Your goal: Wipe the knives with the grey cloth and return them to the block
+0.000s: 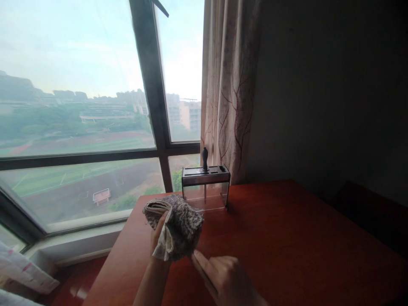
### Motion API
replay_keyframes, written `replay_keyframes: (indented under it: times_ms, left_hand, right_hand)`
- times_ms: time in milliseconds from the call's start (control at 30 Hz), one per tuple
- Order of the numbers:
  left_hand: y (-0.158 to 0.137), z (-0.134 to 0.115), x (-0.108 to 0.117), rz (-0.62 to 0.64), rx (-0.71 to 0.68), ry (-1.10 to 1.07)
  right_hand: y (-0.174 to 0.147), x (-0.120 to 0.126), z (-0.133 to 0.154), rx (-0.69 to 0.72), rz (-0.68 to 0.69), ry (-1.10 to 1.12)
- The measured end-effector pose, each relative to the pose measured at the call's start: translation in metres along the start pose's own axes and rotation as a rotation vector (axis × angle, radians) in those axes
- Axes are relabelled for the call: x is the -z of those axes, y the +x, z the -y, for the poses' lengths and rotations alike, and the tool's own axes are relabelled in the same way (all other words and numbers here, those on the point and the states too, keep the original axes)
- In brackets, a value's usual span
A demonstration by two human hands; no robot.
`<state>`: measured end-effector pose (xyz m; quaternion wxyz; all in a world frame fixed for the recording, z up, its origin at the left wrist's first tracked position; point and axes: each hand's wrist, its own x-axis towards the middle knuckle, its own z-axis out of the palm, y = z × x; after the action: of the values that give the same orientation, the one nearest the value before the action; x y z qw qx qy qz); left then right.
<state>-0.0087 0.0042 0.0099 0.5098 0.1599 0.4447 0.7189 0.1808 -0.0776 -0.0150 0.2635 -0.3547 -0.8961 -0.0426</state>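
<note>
My left hand (pixel 157 238) is wrapped round a folded, shaggy grey-brown cloth (pixel 186 221), held above the near left part of the table. The cloth is doubled over, with its pale underside showing near my fingers. Just to the right, my right hand (pixel 228 272) is closed, its forefinger reaching to the cloth's lower edge. A slim, straight item (pixel 205 276) seems to run along under that finger towards the cloth; its far end is hidden, and I cannot make out its kind. Beyond the cloth stands a clear-sided knife block (pixel 207 179) with a slotted metal top. One dark-handled tool (pixel 205 159) stands upright in it.
The reddish-brown wooden table (pixel 287 238) spreads out to the right. A large window (pixel 79 157) borders it on the left, with a pale sill (pixel 86 242) below. A patterned curtain (pixel 229 93) hangs behind the knife block, beside a dark wall (pixel 318 93).
</note>
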Motion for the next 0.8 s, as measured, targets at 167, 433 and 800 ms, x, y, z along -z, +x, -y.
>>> replay_keyframes:
  times_ms: [167, 433, 800]
  left_hand:
    - [0.003, -0.005, 0.003, -0.096, -0.062, 0.112]
    - [0.005, -0.015, 0.009, -0.152, -0.094, 0.258]
    - [0.007, -0.023, 0.015, -0.048, -0.241, 0.316]
  right_hand:
    - [-0.006, 0.001, 0.0, 0.038, -0.019, -0.058]
    - [-0.016, 0.008, -0.001, 0.061, -0.05, -0.008]
    - [-0.02, 0.051, 0.005, -0.609, 0.161, 0.769]
